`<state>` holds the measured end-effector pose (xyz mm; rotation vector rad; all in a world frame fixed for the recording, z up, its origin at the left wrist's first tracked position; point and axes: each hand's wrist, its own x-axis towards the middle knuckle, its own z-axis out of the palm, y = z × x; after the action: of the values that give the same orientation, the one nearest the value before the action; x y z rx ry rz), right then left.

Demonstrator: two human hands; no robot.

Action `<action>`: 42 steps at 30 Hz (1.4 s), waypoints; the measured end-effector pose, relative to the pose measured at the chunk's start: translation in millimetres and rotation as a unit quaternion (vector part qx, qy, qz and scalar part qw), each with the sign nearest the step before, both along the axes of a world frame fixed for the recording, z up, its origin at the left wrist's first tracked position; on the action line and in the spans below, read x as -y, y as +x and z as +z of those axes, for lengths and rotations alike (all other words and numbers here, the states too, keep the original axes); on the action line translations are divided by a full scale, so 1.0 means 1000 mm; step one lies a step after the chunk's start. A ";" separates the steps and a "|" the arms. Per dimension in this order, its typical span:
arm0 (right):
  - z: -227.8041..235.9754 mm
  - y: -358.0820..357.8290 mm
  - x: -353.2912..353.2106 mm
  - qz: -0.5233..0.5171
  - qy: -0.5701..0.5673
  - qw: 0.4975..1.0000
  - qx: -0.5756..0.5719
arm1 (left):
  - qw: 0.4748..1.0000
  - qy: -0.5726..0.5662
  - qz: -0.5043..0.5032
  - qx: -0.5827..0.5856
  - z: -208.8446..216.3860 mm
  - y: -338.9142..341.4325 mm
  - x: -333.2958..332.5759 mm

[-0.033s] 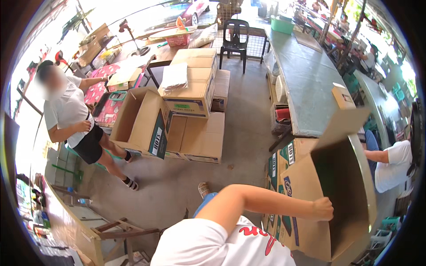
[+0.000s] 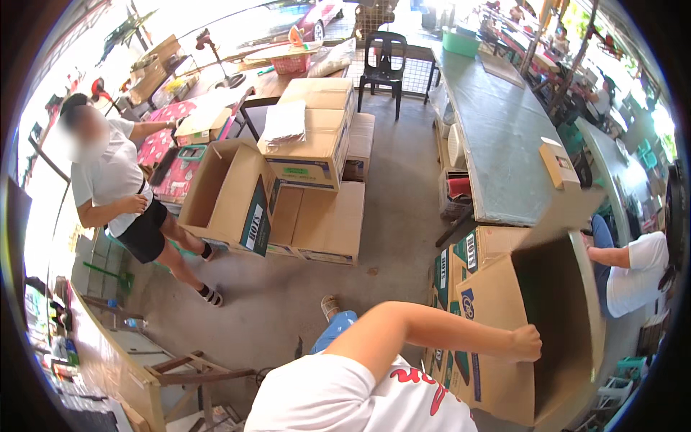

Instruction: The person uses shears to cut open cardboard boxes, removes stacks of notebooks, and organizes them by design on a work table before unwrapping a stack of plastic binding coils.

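Note:
My left hand (image 2: 527, 343) is closed on the near rim of a large open cardboard box (image 2: 497, 317) at the lower right, its fingers curled over the edge. The left forearm reaches across from the lower middle, elbow bent. Brown with dark green and blue printed patches, the box has its dark mouth tilted toward the right. A raised flap (image 2: 565, 216) stands at its far end, slightly smeared by motion. Under and behind it are more printed cartons (image 2: 471, 248). My right hand does not show.
A long grey-topped table (image 2: 497, 129) stretches behind the box, with a small carton (image 2: 558, 162) on it. Stacked cartons (image 2: 309, 155) and an open box (image 2: 227, 194) stand left of the aisle. One person (image 2: 115, 180) stands at left; another (image 2: 637, 270) is at right. A wooden frame (image 2: 187, 371) is lower left.
The box's raised flap has tipped lower and slightly to the right. My left hand keeps its hold on the rim.

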<state>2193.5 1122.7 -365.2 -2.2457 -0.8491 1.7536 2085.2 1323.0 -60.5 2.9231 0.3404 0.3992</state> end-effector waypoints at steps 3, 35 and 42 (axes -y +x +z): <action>0.003 0.004 -0.001 0.052 0.017 0.998 0.018 | 0.998 -0.043 -0.039 -0.021 -0.037 0.040 0.004; 0.022 -0.398 -0.734 0.319 0.073 0.945 0.025 | 0.272 -0.153 0.917 0.250 -0.254 -0.849 -0.297; 0.016 -0.530 -0.927 0.497 0.072 0.865 0.022 | 0.199 -0.100 0.951 0.216 -0.290 -0.990 -0.367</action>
<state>1663.6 2049.9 -349.5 -1.8282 -2.3488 1.8150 1095.1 1690.5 -350.1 0.1542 2.9601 0.9627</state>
